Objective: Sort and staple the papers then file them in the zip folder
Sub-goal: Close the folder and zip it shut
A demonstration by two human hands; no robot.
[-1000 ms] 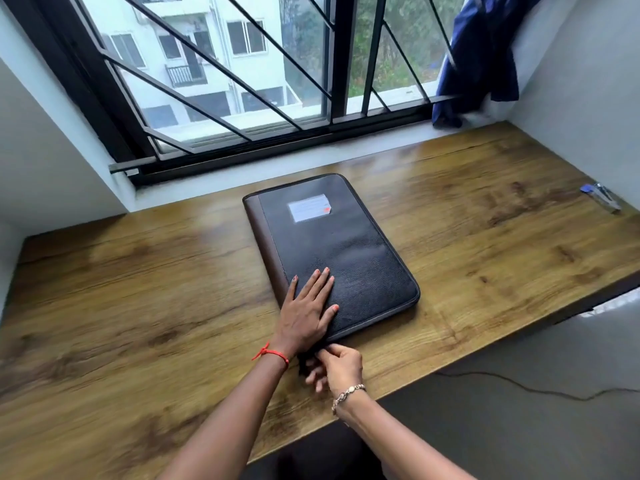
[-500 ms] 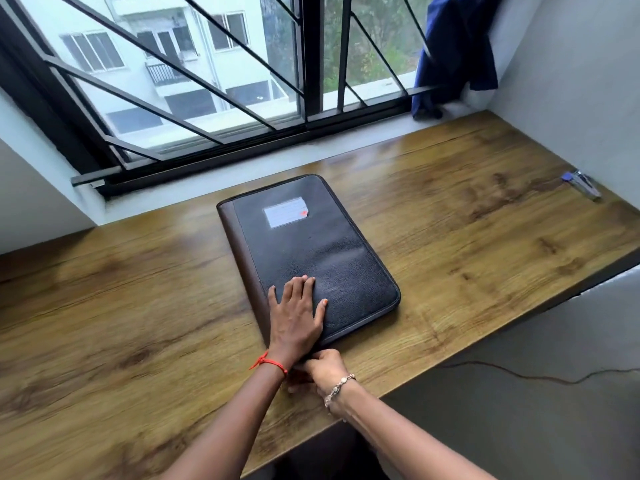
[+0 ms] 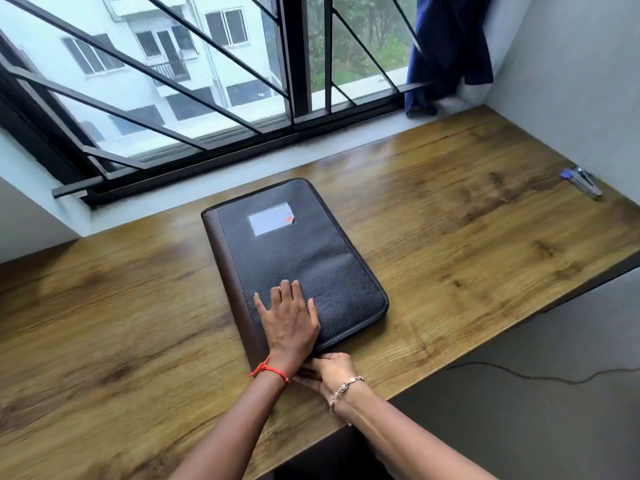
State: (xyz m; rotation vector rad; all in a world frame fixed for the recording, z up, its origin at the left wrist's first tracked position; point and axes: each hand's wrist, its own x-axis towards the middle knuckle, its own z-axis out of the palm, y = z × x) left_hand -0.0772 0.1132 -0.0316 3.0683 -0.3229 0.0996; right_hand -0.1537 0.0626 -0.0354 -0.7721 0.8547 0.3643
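A black zip folder point(image 3: 304, 251) with a brown spine and a white label lies closed on the wooden desk point(image 3: 450, 237), its long side running away from me. My left hand point(image 3: 289, 320) lies flat on the near end of the cover, fingers straight. My right hand point(image 3: 329, 370) sits at the folder's near edge just below my left wrist, with its fingers curled and pinching at the zip there. The zip pull itself is hidden by the fingers. A blue and silver stapler point(image 3: 581, 181) lies far off at the desk's right end. No loose papers are in view.
A barred window point(image 3: 294, 81) runs along the back of the desk, and a blue cloth point(image 3: 446, 46) hangs at its right end. A grey wall closes the right side. The desk's front edge is just under my wrists, and a thin cable point(image 3: 540, 375) lies on the floor.
My left hand has shifted slightly left on the cover with its fingers closer together. My right hand has stayed curled at the near edge, tucked closer under my left wrist. The view has swung a little.
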